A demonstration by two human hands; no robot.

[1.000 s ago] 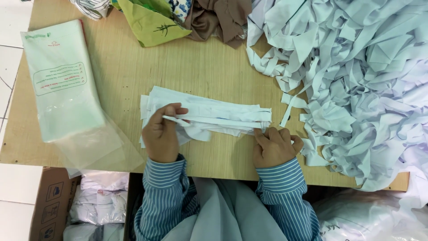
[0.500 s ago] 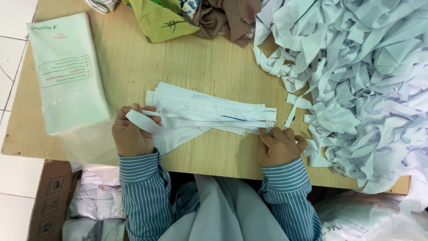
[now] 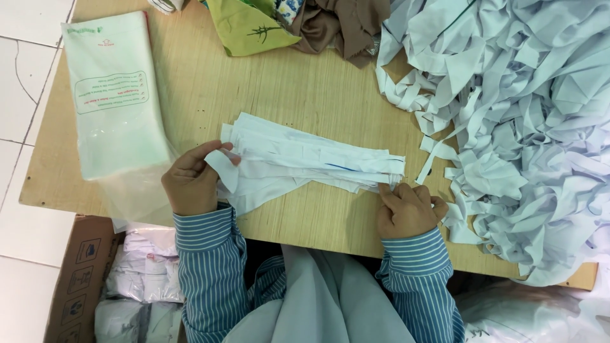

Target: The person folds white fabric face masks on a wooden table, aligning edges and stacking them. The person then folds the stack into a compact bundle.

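A wooden table [image 3: 305,82] carries everything in view. Its right side is covered, up to the far right corner, by a large loose heap of white fabric strips [image 3: 527,114]. A flat plastic packet [image 3: 114,95], pale green with a clear lower end, lies along the left edge. Crumpled green and brown cloths [image 3: 298,22] are seen at the far edge. A bundle of white strips [image 3: 305,162], laid flat and roughly parallel to the near edge, rests at the middle of the table between both hands. The left hand [image 3: 190,184] is closed on the bundle's left end, one strip end pinched and curled between thumb and fingers. The right hand [image 3: 406,209] is set at the bundle's right end, fingertips bunched on the strip tips; whether they are gripped or only pressed down cannot be told. The strips are judged light, soft and limp, with no stiffness of their own, and likely to slide over one another. Hold is judged best taken at both ends together, with the layers pinched flat so alignment is kept.
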